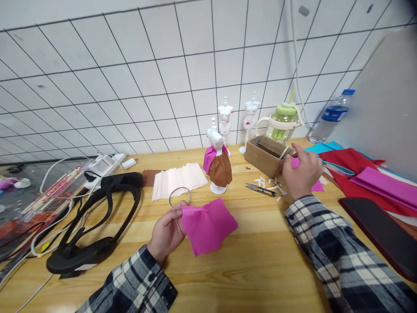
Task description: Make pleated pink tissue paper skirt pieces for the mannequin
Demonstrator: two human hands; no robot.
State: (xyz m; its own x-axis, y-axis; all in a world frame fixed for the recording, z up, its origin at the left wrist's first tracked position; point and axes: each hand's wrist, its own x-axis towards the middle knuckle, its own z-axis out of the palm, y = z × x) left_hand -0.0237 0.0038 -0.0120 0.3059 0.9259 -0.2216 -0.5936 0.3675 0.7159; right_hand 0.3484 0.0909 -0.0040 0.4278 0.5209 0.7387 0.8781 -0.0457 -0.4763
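Observation:
My left hand [167, 232] pinches a magenta sheet [208, 226] by its gathered left corner, thumb on top; the sheet looks like crepe paper or thin cloth. A metal ring [180, 197] lies just beyond those fingers. At the right end of a small brown cardboard box [260, 157], my right hand [302, 171] has thumb and fingers drawn together by a thin white strip [284, 151]; what they grip is unclear. Black thread snips [260, 190] lie left of this hand among white paper scraps [262, 180]. A small dress form [216, 161] wears a magenta top and brown skirt.
Two undressed forms [225, 115] and a green-lidded jug [285, 121] stand at the tiled wall. Pale pleated sheets [179, 180] lie left of centre. A black head strap [97, 217] and cables sit left; a phone [378, 230], coloured sheets [345, 169] and water bottle [332, 115] right.

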